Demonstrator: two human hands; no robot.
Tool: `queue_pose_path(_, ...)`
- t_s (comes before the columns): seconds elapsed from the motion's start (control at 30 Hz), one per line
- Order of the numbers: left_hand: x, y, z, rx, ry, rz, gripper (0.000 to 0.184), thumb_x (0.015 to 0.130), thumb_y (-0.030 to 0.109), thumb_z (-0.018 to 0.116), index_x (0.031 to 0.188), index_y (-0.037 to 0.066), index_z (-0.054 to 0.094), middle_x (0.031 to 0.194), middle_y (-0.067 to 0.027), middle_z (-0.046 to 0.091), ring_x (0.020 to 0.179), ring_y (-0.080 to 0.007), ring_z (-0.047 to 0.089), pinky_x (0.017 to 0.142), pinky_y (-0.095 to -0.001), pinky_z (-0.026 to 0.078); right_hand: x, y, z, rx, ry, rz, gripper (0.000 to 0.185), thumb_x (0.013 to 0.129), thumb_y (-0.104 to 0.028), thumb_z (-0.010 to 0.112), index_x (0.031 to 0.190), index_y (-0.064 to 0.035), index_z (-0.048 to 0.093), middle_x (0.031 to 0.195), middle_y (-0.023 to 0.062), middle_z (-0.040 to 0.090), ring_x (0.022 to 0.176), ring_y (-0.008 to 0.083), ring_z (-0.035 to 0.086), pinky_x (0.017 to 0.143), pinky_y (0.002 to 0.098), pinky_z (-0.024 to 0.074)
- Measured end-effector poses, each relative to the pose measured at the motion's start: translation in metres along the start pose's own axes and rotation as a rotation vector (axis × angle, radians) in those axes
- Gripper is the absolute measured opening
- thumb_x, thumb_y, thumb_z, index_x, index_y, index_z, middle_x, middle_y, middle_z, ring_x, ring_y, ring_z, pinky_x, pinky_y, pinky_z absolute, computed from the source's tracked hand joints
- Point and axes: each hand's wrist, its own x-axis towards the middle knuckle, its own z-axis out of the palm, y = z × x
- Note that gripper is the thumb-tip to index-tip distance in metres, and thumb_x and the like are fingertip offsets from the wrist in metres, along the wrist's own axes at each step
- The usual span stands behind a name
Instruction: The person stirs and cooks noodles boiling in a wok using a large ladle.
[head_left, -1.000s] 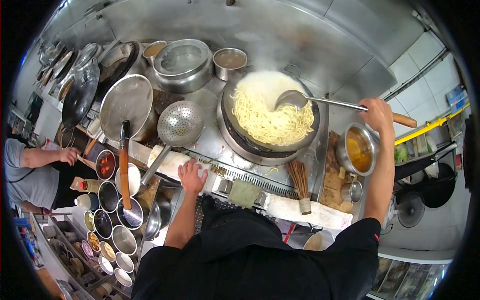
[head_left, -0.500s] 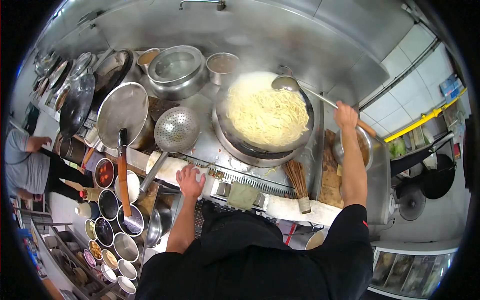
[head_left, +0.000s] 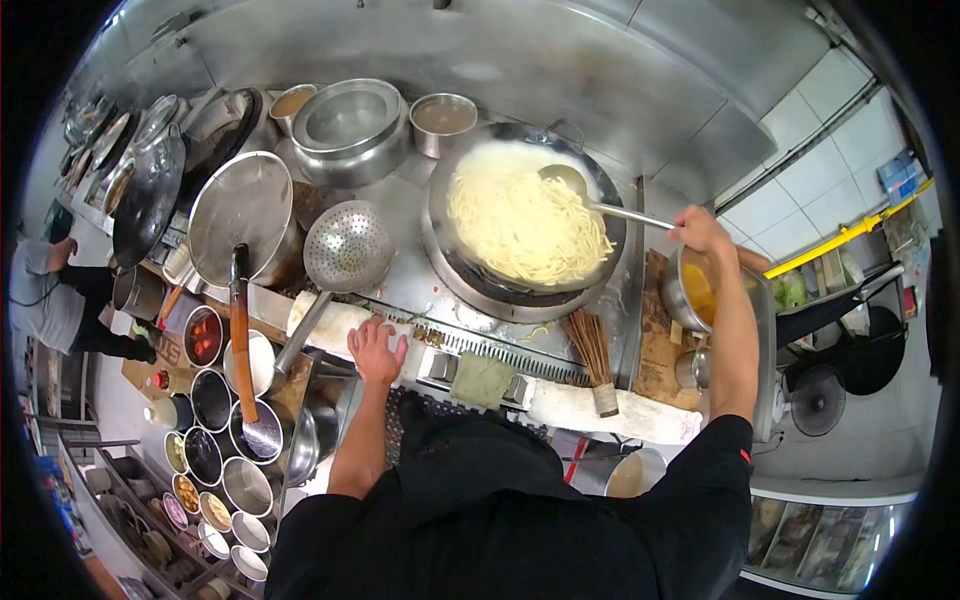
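My right hand (head_left: 702, 232) is wrapped round the long handle of a ladle (head_left: 640, 215). The ladle's bowl dips into the upper right of a wok (head_left: 612, 262), against a heap of pale noodles (head_left: 525, 222) in cloudy liquid. My left hand (head_left: 377, 350) has its fingers spread over a white towel (head_left: 335, 325) on the stove's front edge; whether it presses on the towel I cannot tell. Just left of it lies a perforated strainer (head_left: 348, 247), its handle pointing toward me. A bamboo wok brush (head_left: 592, 350) lies in front of the wok.
A steel bowl with yellow contents (head_left: 697, 290) stands under my right forearm. Lidded pot (head_left: 347, 125) and a small pot (head_left: 443, 117) stand behind. Left are a large mesh strainer (head_left: 240, 215), a wood-handled tool (head_left: 243, 350) and several seasoning tubs (head_left: 250, 487). A person (head_left: 50, 295) stands far left.
The ladle's bowl has moved from the wok's far rim down into the liquid beside the noodles. My right hand has shifted slightly right and lower; my left stays spread at the towel.
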Motion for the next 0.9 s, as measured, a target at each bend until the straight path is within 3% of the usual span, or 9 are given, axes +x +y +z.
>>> queue_pose_path(0.1, 0.002, 0.0, 0.0, 0.001, 0.003, 0.012, 0.024, 0.076, 0.029, 0.074, 0.09, 0.016, 0.06, 0.12, -0.0024, 0.059, 0.12, -0.026, 0.05, 0.109, -0.0519, 0.026, -0.018, -0.018, -0.034, -0.044, 0.033, -0.006, 0.032, 0.078, -0.03, 0.072, 0.09, 0.0, 0.072, 0.079, 0.0216, 0.067, 0.08, 0.0369, 0.065, 0.077, 0.0428, 0.0506)
queue_pose_path(0.17, 0.002, 0.0, -0.001, -0.005, 0.008, 0.01, 0.023, 0.075, 0.028, 0.074, 0.09, 0.016, 0.06, 0.12, -0.0021, 0.059, 0.12, -0.026, 0.05, 0.109, -0.0519, 0.026, -0.029, -0.03, -0.047, -0.168, 0.102, 0.037, 0.033, 0.079, -0.033, 0.073, 0.096, -0.0058, 0.073, 0.099, 0.0197, 0.069, 0.098, 0.0346, 0.064, 0.085, 0.0426, 0.0512)
queue_pose_path(0.2, 0.002, 0.001, -0.001, -0.004, 0.005, 0.011, 0.023, 0.075, 0.028, 0.074, 0.09, 0.016, 0.06, 0.12, -0.0021, 0.059, 0.12, -0.026, 0.05, 0.109, -0.0519, 0.026, -0.038, -0.055, -0.067, -0.204, -0.034, 0.091, 0.032, 0.08, -0.03, 0.073, 0.101, -0.006, 0.073, 0.1, 0.0193, 0.069, 0.099, 0.0352, 0.065, 0.086, 0.0435, 0.0513)
queue_pose_path(0.33, 0.001, 0.001, -0.001, 0.003, -0.005, 0.006, 0.023, 0.075, 0.028, 0.074, 0.089, 0.016, 0.06, 0.121, -0.0019, 0.059, 0.12, -0.0261, 0.05, 0.109, -0.052, 0.026, -0.063, -0.068, -0.08, -0.321, 0.14, -0.01, 0.03, 0.081, -0.025, 0.072, 0.103, -0.0054, 0.072, 0.095, 0.0197, 0.07, 0.093, 0.0376, 0.066, 0.083, 0.0454, 0.0519)
queue_pose_path(0.43, 0.001, -0.001, 0.0, 0.004, -0.003, 0.01, 0.023, 0.075, 0.028, 0.074, 0.089, 0.016, 0.06, 0.121, -0.0018, 0.06, 0.12, -0.0261, 0.05, 0.109, -0.0518, 0.026, -0.093, -0.103, -0.095, -0.319, 0.128, 0.056, 0.025, 0.082, -0.022, 0.071, 0.1, -0.0058, 0.072, 0.094, 0.0183, 0.069, 0.089, 0.0389, 0.065, 0.08, 0.047, 0.052)
queue_pose_path(0.57, 0.003, -0.002, -0.001, -0.005, -0.048, -0.014, 0.023, 0.075, 0.027, 0.074, 0.09, 0.016, 0.061, 0.121, -0.0017, 0.06, 0.12, -0.0258, 0.05, 0.109, -0.0513, 0.026, -0.127, -0.107, -0.076, -0.358, 0.228, 0.038, 0.021, 0.081, -0.018, 0.07, 0.099, -0.0074, 0.07, 0.092, 0.0156, 0.068, 0.085, 0.0397, 0.065, 0.075, 0.0486, 0.0514)
queue_pose_path(0.7, 0.015, -0.004, -0.016, -0.105, -0.096, -0.047, 0.019, 0.076, 0.019, 0.072, 0.09, 0.013, 0.062, 0.119, -0.0061, 0.061, 0.117, -0.0293, 0.051, 0.106, -0.0495, 0.03, -0.169, -0.109, -0.051, -0.337, 0.5, -0.096, 0.025, 0.077, -0.011, 0.07, 0.102, -0.0107, 0.068, 0.085, 0.0119, 0.063, 0.078, 0.036, 0.062, 0.068, 0.0474, 0.0465)
queue_pose_path(0.77, 0.033, -0.005, -0.033, -0.341, 0.09, -0.103, 0.015, 0.077, 0.01, 0.069, 0.091, 0.009, 0.062, 0.115, -0.0114, 0.061, 0.112, -0.0335, 0.053, 0.1, -0.0473, 0.036, -0.187, -0.106, -0.034, -0.35, 0.554, -0.122, 0.031, 0.075, -0.007, 0.07, 0.106, -0.0119, 0.068, 0.081, 0.0109, 0.06, 0.077, 0.0337, 0.061, 0.069, 0.0457, 0.0447)
queue_pose_path(0.9, 0.122, 0.027, -0.085, -0.257, 0.229, 0.117, 0.015, 0.078, 0.003, 0.066, 0.093, 0.005, 0.064, 0.106, -0.0143, 0.064, 0.099, -0.0348, 0.056, 0.089, -0.0437, 0.043, -0.199, -0.084, 0.029, -0.279, 0.639, -0.077, 0.033, 0.073, -0.004, 0.071, 0.105, -0.0118, 0.069, 0.084, 0.0061, 0.061, 0.081, 0.0282, 0.059, 0.073, 0.042, 0.043)
